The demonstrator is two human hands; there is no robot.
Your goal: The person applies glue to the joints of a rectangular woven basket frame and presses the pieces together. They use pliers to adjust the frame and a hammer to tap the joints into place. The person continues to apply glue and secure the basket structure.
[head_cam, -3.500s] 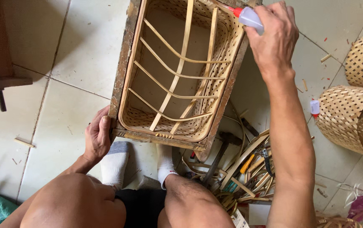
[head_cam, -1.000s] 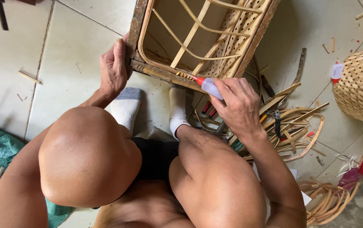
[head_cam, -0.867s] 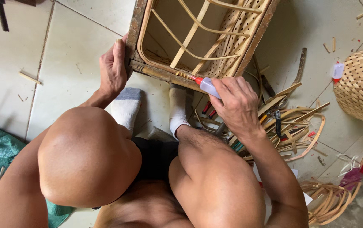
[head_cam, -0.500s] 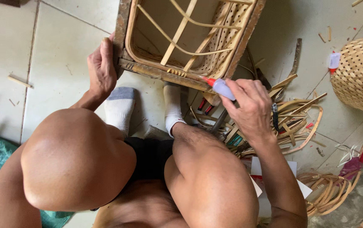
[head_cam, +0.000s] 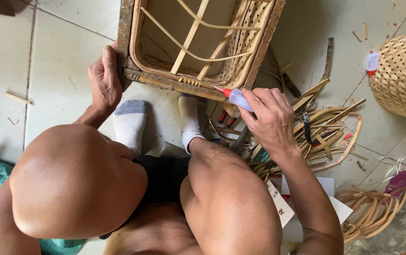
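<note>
Here the rectangular woven bamboo basket frame (head_cam: 198, 45), judged light, stiff but brittle, stands on the tiled floor (head_cam: 56, 61), gripped at its corner rail by the left hand (head_cam: 103, 80); the right hand (head_cam: 269, 118) is clamped on a small translucent red-nozzled squeeze bottle (head_cam: 235, 97) touching the rail

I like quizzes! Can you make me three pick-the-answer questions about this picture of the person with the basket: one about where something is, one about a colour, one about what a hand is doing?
1. Where is the round woven bamboo basket?
A. at the right edge
B. between the feet
C. on the knee

2. What colour is the nozzle of the small clear plastic squeeze bottle?
A. green
B. red
C. black

3. What is the left hand doing?
A. lying flat on the floor
B. gripping the corner of the rectangular woven rattan frame
C. holding scissors

Answers: 1 A, it sits on the tiles far right. 2 B, the tip shows red. 3 B, fingers wrap the frame's corner while the right hand holds the bottle.
</note>
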